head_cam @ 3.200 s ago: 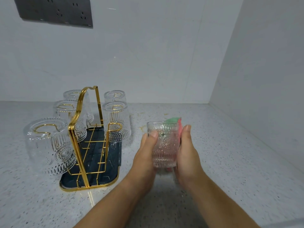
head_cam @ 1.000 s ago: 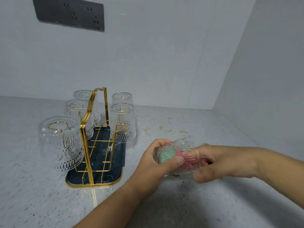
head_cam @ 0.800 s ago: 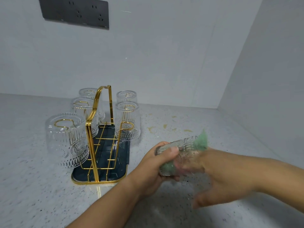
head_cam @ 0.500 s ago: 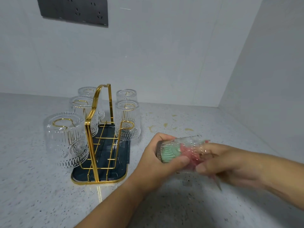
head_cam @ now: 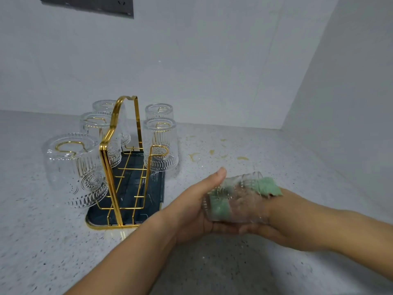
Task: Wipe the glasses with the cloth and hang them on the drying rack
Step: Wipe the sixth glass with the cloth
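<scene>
A ribbed clear glass [head_cam: 240,201] lies on its side above the counter, base to the left. My left hand [head_cam: 191,207] grips it from below and behind, thumb on top. My right hand [head_cam: 280,218] reaches into its mouth with a green cloth [head_cam: 270,186]; the fingers are blurred inside the glass, and green cloth shows through near the base. To the left stands the gold wire drying rack [head_cam: 119,167] on a dark tray [head_cam: 157,188]. Several glasses hang upside down on its hooks, the nearest [head_cam: 74,169] at front left. One hook [head_cam: 159,152] at front right is bare.
The speckled grey countertop [head_cam: 63,241] meets white walls at the back and right, forming a corner. Small yellowish stains [head_cam: 212,154] mark the counter behind the held glass. A dark socket panel [head_cam: 89,4] sits high on the back wall.
My right hand has twisted inside the glass and pushed deeper; the cloth's green end now sticks out over the rim. The glass stays sideways in my left hand, whose thumb has lifted.
</scene>
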Motion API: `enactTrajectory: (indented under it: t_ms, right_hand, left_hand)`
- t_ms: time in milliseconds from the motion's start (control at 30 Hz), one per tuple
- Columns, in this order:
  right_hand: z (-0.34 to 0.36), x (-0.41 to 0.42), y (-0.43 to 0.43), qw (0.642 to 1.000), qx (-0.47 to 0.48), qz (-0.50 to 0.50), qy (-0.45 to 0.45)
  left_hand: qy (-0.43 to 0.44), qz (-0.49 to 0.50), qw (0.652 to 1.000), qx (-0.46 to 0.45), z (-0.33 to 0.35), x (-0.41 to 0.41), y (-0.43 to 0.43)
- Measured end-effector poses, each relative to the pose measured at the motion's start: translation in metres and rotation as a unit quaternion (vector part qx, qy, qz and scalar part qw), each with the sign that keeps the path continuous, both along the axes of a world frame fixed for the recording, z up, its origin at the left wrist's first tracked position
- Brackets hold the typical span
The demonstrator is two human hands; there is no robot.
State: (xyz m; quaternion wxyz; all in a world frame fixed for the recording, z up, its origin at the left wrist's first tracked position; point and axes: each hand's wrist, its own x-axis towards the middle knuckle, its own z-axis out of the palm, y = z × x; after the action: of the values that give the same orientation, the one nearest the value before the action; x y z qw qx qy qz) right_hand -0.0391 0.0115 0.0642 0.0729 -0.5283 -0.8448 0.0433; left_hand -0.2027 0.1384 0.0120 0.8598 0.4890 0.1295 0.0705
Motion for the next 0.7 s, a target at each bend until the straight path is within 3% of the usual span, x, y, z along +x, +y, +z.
enactTrajectory:
  t_ms: [133,267,300,367,433,467,500,533,567,600,667,700]
  right_hand:
    - [0.005,-0.008,0.003,0.954,-0.127,-0.123,0.24]
    - [0.014,-0.019,0.002,0.84,-0.197,-0.174,0.475]
    - [0.012,-0.022,0.002,0.838,-0.206,-0.168,0.476]
    - [0.009,-0.027,-0.001,0.898,-0.193,-0.144,0.368]
    - [-0.002,-0.021,-0.002,0.987,-0.114,-0.091,0.069]
    - [-0.007,-0.013,-0.001,0.989,-0.069,-0.047,-0.122]
    - [-0.01,-0.004,0.0,0.96,-0.04,-0.021,-0.276]
    - [-0.011,0.002,0.001,0.929,-0.019,-0.016,-0.37]
    - [-0.01,0.005,0.001,0.921,-0.006,-0.02,-0.388]
    - [-0.008,0.004,0.001,0.939,-0.017,-0.022,-0.343]
    - [-0.002,-0.003,0.0,0.995,-0.052,-0.021,-0.086]
    - [0.0,-0.009,0.0,0.992,-0.094,-0.053,0.064]
  left_hand:
    - [-0.062,0.095,0.992,0.061,-0.01,0.004,-0.003]
    - [-0.096,0.199,0.957,0.186,-0.013,0.004,-0.013]
    - [-0.091,0.214,0.955,0.184,-0.012,0.004,-0.014]
    - [-0.05,0.214,0.967,0.128,-0.005,0.003,-0.013]
    - [0.013,0.16,0.985,0.067,0.001,0.001,-0.012]
    - [0.04,0.125,0.99,0.048,0.003,0.0,-0.011]
    - [0.061,0.097,0.993,0.034,0.004,-0.001,-0.012]
    - [0.074,0.079,0.994,0.026,0.005,-0.002,-0.011]
    - [0.073,0.071,0.995,0.021,0.004,-0.001,-0.01]
    - [0.064,0.074,0.995,0.019,0.002,0.001,-0.01]
    - [0.031,0.12,0.992,0.031,0.0,0.005,-0.011]
    - [0.006,0.157,0.986,0.051,-0.003,0.007,-0.011]
